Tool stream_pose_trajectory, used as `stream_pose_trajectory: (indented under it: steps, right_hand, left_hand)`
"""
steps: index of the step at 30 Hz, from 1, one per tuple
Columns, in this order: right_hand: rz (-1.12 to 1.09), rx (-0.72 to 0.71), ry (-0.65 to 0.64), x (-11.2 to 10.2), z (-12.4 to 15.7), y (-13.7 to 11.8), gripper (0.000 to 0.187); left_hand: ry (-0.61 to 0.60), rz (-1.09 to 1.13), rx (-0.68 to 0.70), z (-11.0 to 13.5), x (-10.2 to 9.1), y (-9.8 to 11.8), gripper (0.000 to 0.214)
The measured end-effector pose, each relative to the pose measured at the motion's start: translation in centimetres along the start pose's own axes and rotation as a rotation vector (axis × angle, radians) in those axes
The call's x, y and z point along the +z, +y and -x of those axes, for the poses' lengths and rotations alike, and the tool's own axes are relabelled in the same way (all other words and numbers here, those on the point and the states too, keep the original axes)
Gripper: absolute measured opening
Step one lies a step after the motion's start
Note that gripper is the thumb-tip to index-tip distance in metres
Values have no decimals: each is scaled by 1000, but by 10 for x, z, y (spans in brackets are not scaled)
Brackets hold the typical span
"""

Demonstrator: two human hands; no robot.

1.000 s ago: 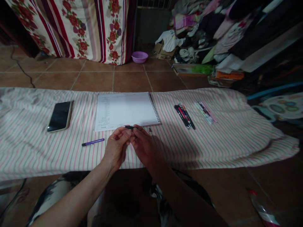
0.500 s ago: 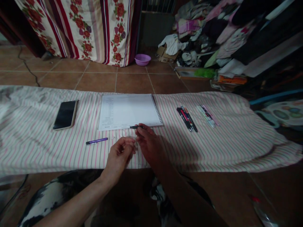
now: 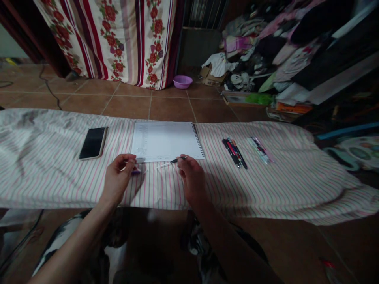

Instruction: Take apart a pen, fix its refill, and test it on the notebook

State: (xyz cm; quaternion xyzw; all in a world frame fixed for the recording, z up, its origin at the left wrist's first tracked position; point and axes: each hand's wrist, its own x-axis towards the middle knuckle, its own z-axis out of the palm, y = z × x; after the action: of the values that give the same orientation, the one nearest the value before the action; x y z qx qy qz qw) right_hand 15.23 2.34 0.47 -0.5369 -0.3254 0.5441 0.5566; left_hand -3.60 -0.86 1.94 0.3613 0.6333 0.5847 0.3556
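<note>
Cloth (image 3: 281, 169) matt, wrinkled; notebook (image 3: 170, 140) of smooth paper laid near far edge; phone (image 3: 92, 142) faced in glossy glass; black pen (image 3: 173, 161) cased in plastic.

The person's bare left hand (image 3: 117, 175) hides most of the slim purple pen (image 3: 136, 172); whether its fingertips pinch anything cannot be told. Bare right-hand fingers (image 3: 182, 162) cover part of the slim black pen with a pale stem (image 3: 173, 161). Grey print (image 3: 140, 142) on the white spiral-bound pad (image 3: 170, 142) is too small to read, and the top edge cuts off the floral striped fabric curtain (image 3: 130, 43).
</note>
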Motion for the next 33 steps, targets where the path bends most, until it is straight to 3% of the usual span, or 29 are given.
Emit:
stream_pose_trajectory:
  steps: [7, 13, 16, 23, 33]
  right_hand:
    - [258, -319, -98, 4, 9, -8, 18]
    - [245, -300, -134, 8, 8, -4, 24]
    - [219, -288, -130, 10, 8, -3, 25]
    - [257, -320, -109, 11, 10, -6, 17]
    - [220, -407, -137, 14, 10, -11, 20]
  left_hand:
    - [38, -197, 176, 2, 7, -21, 18]
    - [-78, -440, 700, 12, 16, -19, 12]
    - [-91, -460, 857, 13, 17, -20, 13]
    - [-86, -496, 884, 12, 12, -29, 16]
    - [-52, -522, 817, 8, 8, -25, 16]
